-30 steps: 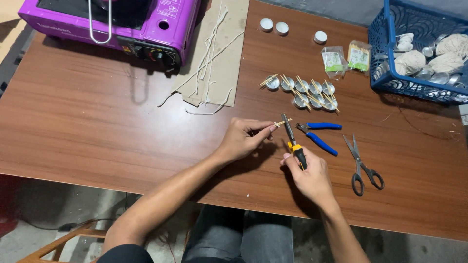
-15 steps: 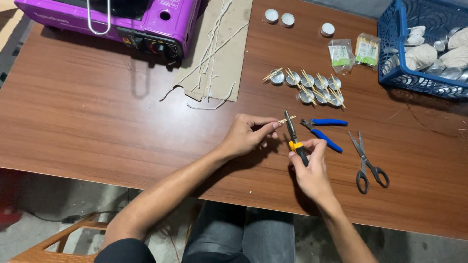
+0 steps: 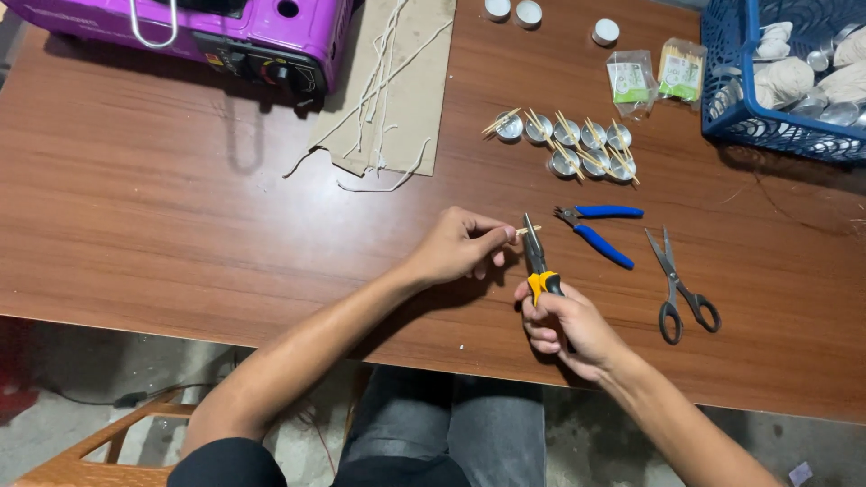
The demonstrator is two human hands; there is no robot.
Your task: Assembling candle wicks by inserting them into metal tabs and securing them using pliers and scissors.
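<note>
Starting far up and to the left of the hands, a purple portable stove (image 3: 225,36) is seen at the table's back edge, with a cardboard sheet (image 3: 397,90) strewn with pale wicks just beside it. Nearer, the left hand (image 3: 456,248) is pinched narrowly on a thin wooden stick (image 3: 523,232), whose free end is met by the tips of the yellow-handled pliers (image 3: 537,261). Those pliers are gripped by the right hand (image 3: 564,325), closed around the handles just below and to the right of the left hand. Beyond both hands, small metal cups (image 3: 577,149) are clustered. Right of the hands, blue-handled pliers (image 3: 600,234) and scissors (image 3: 677,289) are laid flat; a blue basket (image 3: 740,113) is placed farthest right.
</note>
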